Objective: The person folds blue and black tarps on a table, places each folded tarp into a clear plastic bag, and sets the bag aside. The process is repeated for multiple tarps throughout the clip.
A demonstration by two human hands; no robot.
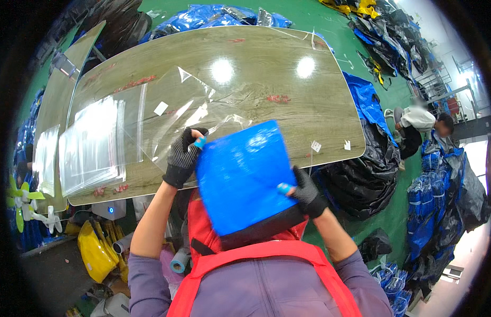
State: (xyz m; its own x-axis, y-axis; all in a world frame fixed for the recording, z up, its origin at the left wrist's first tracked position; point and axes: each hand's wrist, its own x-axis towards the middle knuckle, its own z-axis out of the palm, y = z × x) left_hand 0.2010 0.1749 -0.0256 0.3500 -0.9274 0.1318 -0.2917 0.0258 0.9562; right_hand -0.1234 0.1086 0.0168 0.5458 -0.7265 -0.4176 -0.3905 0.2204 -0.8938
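Bright light, two round glares on the tabletop point(330, 121), plastic sleeves point(92, 142) washed white; bent edges, black rim

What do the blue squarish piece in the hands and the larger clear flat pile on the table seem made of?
Blue squarish piece: probably coated or woven plastic sheeting, fairly glossy, judging by its sheen and fine creases. Larger clear flat pile: apparently thin, smooth plastic film, see-through with bright glare.

this is a workshop, shown by its worktable point(319, 105), green floor point(303, 18) and piled blue bundles point(426, 196).
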